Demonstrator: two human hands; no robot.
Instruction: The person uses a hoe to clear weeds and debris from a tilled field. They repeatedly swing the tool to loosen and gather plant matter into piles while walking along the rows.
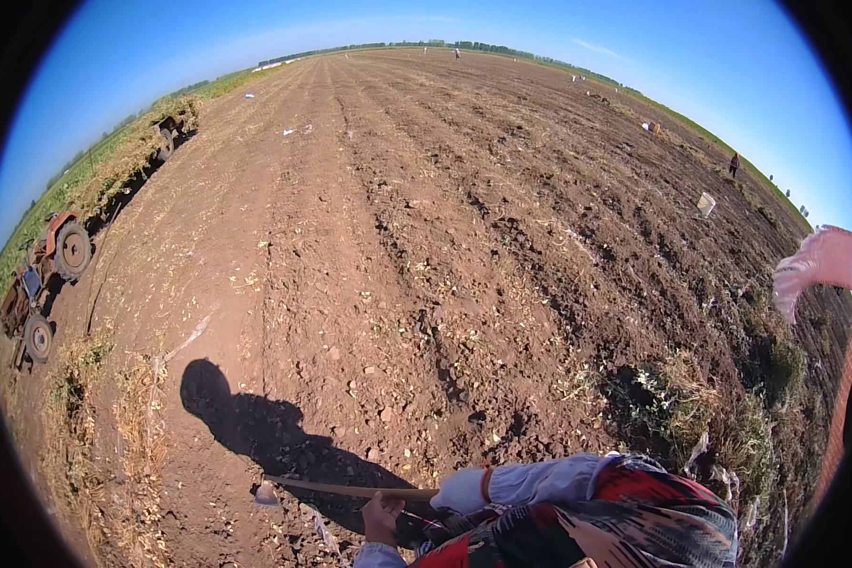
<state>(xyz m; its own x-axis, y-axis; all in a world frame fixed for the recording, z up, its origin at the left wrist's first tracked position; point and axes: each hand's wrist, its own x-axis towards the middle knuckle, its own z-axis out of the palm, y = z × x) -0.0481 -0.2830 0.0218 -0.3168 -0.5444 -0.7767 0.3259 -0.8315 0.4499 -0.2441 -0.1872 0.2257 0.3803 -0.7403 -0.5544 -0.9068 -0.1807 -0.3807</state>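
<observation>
A long wooden-handled hoe (341,490) lies across the lower middle of the view, its metal blade (266,495) low over or on the soil at left. My bare left hand (382,517) is closed around the handle. Farther along it, my right hand (458,490), in what looks like a white glove or cuff with a reddish band, closes on the handle; its fingers are hidden. White sleeves and a patterned red, black and grey cloth (610,518) fill the bottom. A dark shadow (277,433) of a person falls across the soil beside the hoe.
A red tractor (71,248) stands at left, beside heaped dry plants (128,160). Plant clumps (681,397) lie at right. A pale bucket or sack (706,204) and a distant person (734,165) are beyond. At the right edge is a pink, hand-like shape (816,266), owner unclear.
</observation>
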